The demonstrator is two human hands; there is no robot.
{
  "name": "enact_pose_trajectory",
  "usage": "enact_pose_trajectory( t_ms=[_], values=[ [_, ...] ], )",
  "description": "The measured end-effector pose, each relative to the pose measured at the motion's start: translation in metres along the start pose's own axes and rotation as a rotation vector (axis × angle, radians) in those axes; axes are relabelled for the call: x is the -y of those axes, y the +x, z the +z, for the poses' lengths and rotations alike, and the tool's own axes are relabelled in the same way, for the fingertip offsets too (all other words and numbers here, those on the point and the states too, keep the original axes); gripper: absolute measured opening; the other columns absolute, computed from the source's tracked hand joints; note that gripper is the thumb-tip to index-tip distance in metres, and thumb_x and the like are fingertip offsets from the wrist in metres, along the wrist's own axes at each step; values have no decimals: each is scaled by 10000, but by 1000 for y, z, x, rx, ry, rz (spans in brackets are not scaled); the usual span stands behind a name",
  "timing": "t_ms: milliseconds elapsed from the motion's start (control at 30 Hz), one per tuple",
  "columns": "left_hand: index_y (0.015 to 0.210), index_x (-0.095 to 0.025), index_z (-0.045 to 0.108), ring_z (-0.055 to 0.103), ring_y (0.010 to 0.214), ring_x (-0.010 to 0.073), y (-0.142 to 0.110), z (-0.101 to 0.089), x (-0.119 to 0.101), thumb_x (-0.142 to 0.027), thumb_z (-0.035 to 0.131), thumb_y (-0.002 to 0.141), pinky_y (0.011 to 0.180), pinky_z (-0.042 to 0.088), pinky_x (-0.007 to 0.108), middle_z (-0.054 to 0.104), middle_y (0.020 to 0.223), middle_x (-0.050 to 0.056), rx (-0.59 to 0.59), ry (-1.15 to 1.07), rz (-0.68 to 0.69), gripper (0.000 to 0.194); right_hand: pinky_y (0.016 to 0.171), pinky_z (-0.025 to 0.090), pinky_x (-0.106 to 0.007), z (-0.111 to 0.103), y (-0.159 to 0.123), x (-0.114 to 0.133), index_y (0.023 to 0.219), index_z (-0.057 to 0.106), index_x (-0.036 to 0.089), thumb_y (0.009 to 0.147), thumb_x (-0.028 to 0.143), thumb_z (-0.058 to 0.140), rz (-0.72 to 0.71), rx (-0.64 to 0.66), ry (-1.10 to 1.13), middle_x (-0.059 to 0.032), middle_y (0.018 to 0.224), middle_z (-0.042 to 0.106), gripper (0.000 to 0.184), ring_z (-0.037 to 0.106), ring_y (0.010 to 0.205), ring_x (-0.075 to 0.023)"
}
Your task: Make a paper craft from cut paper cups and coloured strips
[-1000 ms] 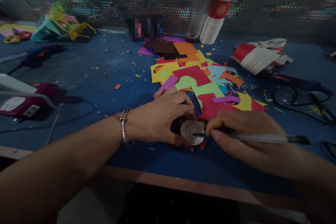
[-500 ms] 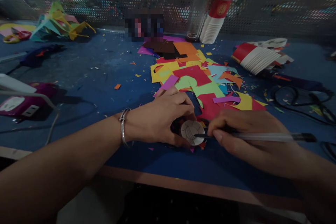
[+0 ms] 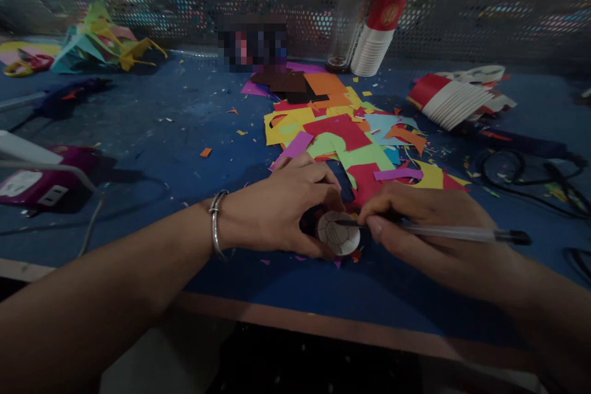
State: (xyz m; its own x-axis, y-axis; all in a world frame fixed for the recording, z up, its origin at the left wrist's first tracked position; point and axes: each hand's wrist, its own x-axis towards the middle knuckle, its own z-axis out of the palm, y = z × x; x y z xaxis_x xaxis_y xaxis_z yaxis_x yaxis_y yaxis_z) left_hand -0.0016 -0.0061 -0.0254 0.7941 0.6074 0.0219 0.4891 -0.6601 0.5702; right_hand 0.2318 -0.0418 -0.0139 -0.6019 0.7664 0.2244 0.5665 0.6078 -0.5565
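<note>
A small white disc point(image 3: 339, 235) with dark drawn lines faces up near the table's front edge. My left hand point(image 3: 289, 206) curls around it, thumb below and fingers above; whether it is the end of something taller is hidden. In my right hand point(image 3: 427, 240) is a pen point(image 3: 457, 233) with a clear barrel and a black end, pinched between thumb and forefinger. Its dark tip touches or hovers just over the upper part of the disc. Coloured paper scraps point(image 3: 339, 132) lie in a heap just beyond both hands.
Behind the scraps stand a clear bottle point(image 3: 348, 18) and stacked paper cups point(image 3: 381, 28). More cups point(image 3: 450, 101) lie at right, near a black cable point(image 3: 517, 188). At left are a purple power strip point(image 3: 50, 178), a glue gun point(image 3: 69, 95), scissors point(image 3: 28, 64) and folded paper shapes point(image 3: 104, 43).
The pen tip has moved up and slightly left across the disc, and my right hand has shifted with it. My left hand and the disc stay almost where they were.
</note>
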Motion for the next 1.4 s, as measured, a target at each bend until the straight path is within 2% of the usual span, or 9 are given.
enact_pose_trajectory(
  t_ms=[300, 500, 667, 833, 1167, 1400],
  values=[
    [1037, -248, 728, 523, 1161, 295, 0, -1, 0, -513, 853, 722, 995, 311, 452, 645, 1261, 55, 1, 5, -4, 430, 539, 413, -247, -1, -2, 2, 815, 651, 228, 947, 214, 519, -8, 19, 19, 31, 693, 680, 187, 589, 550, -104],
    [1054, -238, 730, 534, 1156, 301, 0, -1, 0, -479, 872, 707, 987, 318, 444, 644, 1249, 58, 5, 17, -8, 446, 523, 396, -241, -5, -2, 3, 804, 644, 216, 921, 176, 530, -59, 42, 25, 47, 618, 635, 168, 553, 502, -89],
    [1092, -241, 727, 527, 1170, 308, 1, -1, 1, -520, 859, 715, 979, 332, 435, 636, 1263, 63, 8, 29, -2, 488, 499, 370, -231, -7, -2, 5, 776, 623, 210, 912, 142, 510, -88, 80, 29, 52, 598, 609, 190, 533, 487, -81],
    [1105, -250, 720, 528, 1178, 303, 0, -2, 0, -496, 864, 719, 1016, 329, 446, 634, 1278, 65, 19, 36, -9, 480, 501, 364, -236, -7, -3, 4, 775, 621, 213, 903, 130, 495, -92, 85, 37, 43, 622, 632, 198, 547, 512, -87],
    [1058, -241, 732, 549, 1150, 286, -1, 1, 2, -488, 857, 729, 989, 326, 436, 642, 1245, 53, -12, 6, 13, 430, 528, 384, -231, -3, -1, -3, 812, 649, 215, 940, 195, 516, -68, -30, -38, 47, 687, 668, 186, 572, 549, -82],
    [1049, -239, 733, 541, 1150, 285, 0, 0, 1, -501, 845, 740, 979, 326, 435, 644, 1245, 53, -11, 9, 14, 419, 537, 391, -242, 1, -1, -3, 809, 654, 215, 950, 204, 517, -56, -36, -44, 37, 695, 695, 197, 591, 551, -92]
  ],
)
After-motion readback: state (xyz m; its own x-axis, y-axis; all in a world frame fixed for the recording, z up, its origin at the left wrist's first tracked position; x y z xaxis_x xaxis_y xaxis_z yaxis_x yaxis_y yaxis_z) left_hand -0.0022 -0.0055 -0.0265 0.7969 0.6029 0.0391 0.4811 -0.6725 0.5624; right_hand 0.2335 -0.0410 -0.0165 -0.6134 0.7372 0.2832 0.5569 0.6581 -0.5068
